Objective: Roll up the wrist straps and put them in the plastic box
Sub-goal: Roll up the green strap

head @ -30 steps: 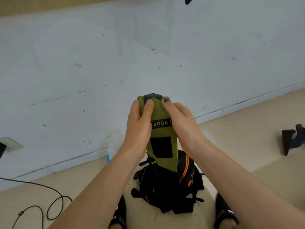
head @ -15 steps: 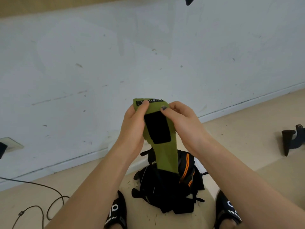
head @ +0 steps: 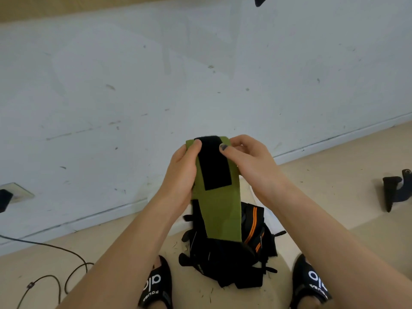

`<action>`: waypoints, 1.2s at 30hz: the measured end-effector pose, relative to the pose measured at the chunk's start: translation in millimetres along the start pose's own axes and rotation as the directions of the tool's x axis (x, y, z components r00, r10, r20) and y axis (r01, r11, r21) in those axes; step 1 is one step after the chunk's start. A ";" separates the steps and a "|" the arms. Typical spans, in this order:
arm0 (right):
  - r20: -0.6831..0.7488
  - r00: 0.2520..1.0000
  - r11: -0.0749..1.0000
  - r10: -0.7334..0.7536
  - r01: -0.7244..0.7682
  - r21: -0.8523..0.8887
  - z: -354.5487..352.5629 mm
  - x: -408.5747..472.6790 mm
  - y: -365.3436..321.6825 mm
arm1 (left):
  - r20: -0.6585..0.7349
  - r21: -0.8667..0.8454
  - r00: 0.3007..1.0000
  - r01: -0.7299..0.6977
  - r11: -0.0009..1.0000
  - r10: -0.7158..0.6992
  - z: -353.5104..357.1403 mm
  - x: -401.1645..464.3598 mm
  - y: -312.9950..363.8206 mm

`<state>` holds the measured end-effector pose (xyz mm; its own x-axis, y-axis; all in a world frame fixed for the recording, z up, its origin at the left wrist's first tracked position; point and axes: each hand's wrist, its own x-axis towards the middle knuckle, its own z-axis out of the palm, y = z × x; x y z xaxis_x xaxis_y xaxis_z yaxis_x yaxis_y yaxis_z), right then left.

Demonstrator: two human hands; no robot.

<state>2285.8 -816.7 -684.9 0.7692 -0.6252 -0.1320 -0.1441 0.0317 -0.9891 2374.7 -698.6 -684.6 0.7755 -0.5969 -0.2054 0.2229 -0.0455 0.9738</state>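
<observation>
Both hands hold the green wrist strap (head: pixel 217 210) up in front of the wall, well above the heap of black straps (head: pixel 225 262) on the floor. The left hand (head: pixel 181 175) closes on the strap's top corner, thumb pressed on the front by the edge of the black hook-and-loop patch (head: pixel 213 162), its other fingers out of sight behind the fabric. The right hand (head: pixel 247 161) pinches the opposite top corner, its thumb tip on the patch and the remaining fingers curled behind.

The strap's long axis runs straight down from the fingertips: the top edge sits between the two thumbs and the free tail hangs below them, toward the heap. Both hands sit level at that top edge, neither one nearer, so I judge that a roll would start here and travel down the hanging length.

The plastic box is hard to make out: only a pale shape (head: pixel 270 217) shows behind the heap, below the right wrist, mostly covered. How far any roll has formed behind the top edge cannot be seen
</observation>
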 end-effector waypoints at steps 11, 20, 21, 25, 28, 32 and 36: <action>0.050 0.994 0.990 0.100 -0.105 0.091 0.5 -0.9 1.5 | -0.015 -0.040 1.000 0.017 0.999 -0.017 5.7 -1.9 -3.2; -0.079 0.994 0.979 0.078 -0.062 0.193 0.7 2.9 3.6 | 0.140 0.191 0.990 -0.016 0.981 -0.011 8.1 -10.6 -4.5; -0.073 0.994 0.976 0.085 -0.069 0.209 -0.4 3.1 3.3 | 0.161 0.218 0.987 -0.025 0.976 -0.011 7.1 -11.1 -4.2; -0.013 0.994 0.959 0.113 -0.105 0.264 -5.5 0.4 -2.6 | 0.152 0.257 0.988 -0.064 0.964 0.025 1.8 -10.8 -1.2; 0.115 0.987 0.977 0.109 -0.127 0.171 -9.1 -3.2 -5.0 | 0.029 0.145 1.000 -0.013 0.989 0.008 -0.7 -7.5 0.4; 0.124 0.987 0.978 0.104 -0.124 0.170 -6.6 -3.8 -1.2 | 0.018 0.117 0.997 0.078 0.990 -0.081 -5.0 -5.8 6.0; 0.021 0.995 0.960 0.094 -0.096 0.263 -4.9 0.5 -3.8 | 0.039 0.145 0.999 0.008 0.989 -0.014 -5.6 -8.7 6.5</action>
<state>2283.7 -821.0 -680.9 0.7651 -0.6031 -0.2257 -0.0484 0.2956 -0.9541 2372.6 -689.1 -677.1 0.7489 -0.6267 -0.2153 0.1417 -0.1660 0.9759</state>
